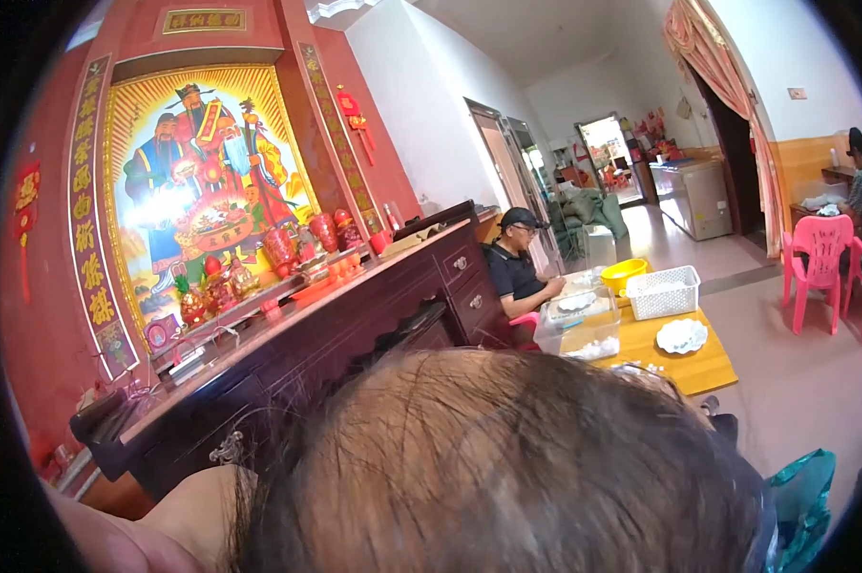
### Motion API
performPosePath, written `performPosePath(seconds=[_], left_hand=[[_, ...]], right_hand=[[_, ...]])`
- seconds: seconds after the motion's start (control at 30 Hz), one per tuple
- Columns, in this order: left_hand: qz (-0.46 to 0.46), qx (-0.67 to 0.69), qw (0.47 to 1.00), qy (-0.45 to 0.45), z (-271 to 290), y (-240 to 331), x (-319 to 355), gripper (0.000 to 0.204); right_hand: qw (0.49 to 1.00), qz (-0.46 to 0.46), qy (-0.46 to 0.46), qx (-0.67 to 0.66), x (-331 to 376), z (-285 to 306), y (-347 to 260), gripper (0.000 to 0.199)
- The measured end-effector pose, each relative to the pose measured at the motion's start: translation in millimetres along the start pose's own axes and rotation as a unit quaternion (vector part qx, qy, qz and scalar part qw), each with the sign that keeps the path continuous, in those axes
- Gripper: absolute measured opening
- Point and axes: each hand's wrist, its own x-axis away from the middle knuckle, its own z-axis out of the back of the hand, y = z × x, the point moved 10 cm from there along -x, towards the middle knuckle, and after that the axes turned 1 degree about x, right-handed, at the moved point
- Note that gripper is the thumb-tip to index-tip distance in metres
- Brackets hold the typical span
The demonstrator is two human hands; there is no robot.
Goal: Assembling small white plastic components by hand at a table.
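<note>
A head of brown hair point(507, 468) fills the foreground, hiding the wearer's hands; their state cannot be told. A yellow tabletop point(708, 368) lies beyond.

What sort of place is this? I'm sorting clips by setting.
Probably a household hall used as a workroom: a dark wooden altar cabinet under a large painting of robed figures, a yellow table with a white basket, and pink plastic chairs.
</note>
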Motion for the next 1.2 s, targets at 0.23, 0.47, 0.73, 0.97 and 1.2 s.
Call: performPosePath(seconds=[0.23, 0.47, 0.73, 0.97, 1.2], left_hand=[[-0.007, -0.013, 0.998, -0.059, -0.1, 1.6, -14.6, 0.030], [-0.012, -0.001, 0.992, -0.129, 2.0, -8.0, -32.4, 0.029], [-0.025, 0.015, 0.986, -0.163, 2.6, -18.2, -42.4, 0.029], [-0.023, 0.018, 0.990, -0.137, 13.0, -25.0, -30.3, 0.029], [-0.036, 0.008, 0.994, -0.101, 17.2, -23.3, -24.5, 0.029]], right_hand=[[0.989, 0.052, 0.135, -0.008, 1.2, -28.7, 48.8, 0.050], [0.984, 0.072, 0.146, -0.078, -23.4, -86.4, 78.0, 0.046], [0.976, 0.075, 0.167, -0.118, -46.3, -132.8, 90.6, 0.042], [0.977, 0.041, 0.178, -0.109, -43.6, -143.8, 90.4, 0.038], [0.979, 0.018, 0.185, -0.081, -38.8, -136.4, 89.4, 0.034]])
